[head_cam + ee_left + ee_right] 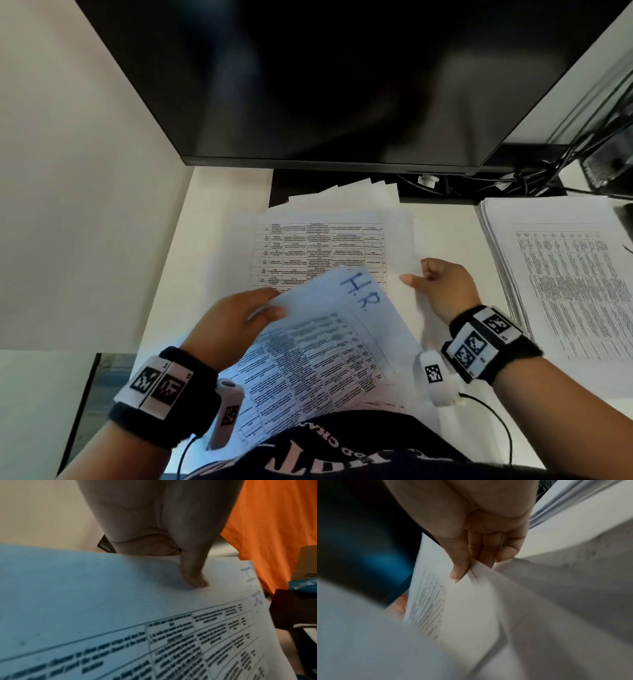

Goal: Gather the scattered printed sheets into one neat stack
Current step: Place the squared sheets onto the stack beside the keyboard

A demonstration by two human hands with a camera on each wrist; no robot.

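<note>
Here, left hand (236,320) pinching the "H.R." sheet (329,342), right hand (442,287) pinching another sheet's (407,240) edge.

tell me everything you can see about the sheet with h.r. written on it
The H.R. sheet is thin white paper printed with a ruled table of small black text, with "H.R." handwritten in blue ink near one corner. It is lifted and tilted above the other printed sheets on the desk, slightly curved. The left hand pinches its edge, thumb pressing on the printed face. It looks bluish in the light.
</note>
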